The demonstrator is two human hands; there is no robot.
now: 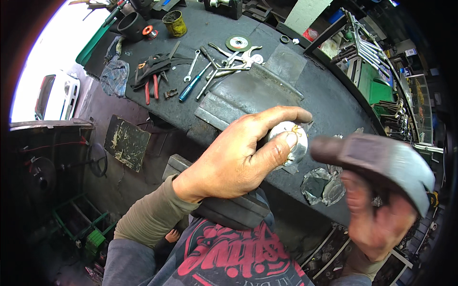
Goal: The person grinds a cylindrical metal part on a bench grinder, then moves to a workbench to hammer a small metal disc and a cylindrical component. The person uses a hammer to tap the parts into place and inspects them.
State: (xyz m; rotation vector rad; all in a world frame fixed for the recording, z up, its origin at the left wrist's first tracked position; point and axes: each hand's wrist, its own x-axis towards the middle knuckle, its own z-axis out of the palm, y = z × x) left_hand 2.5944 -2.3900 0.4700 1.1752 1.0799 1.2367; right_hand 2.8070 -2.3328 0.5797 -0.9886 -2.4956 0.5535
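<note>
My left hand pinches a small round silvery metal piece between thumb and forefinger, pressed down near the front edge of the dark workbench. My right hand grips a hammer, blurred, head just right of the piece. Wrenches and pliers lie toward the bench's far left corner.

The left hand pinches a round metal disc on the workbench; the right hand grips a blurred hammer.

A dented yellow tin can stands at the workbench's far edge, just beyond the scattered wrenches.
</note>
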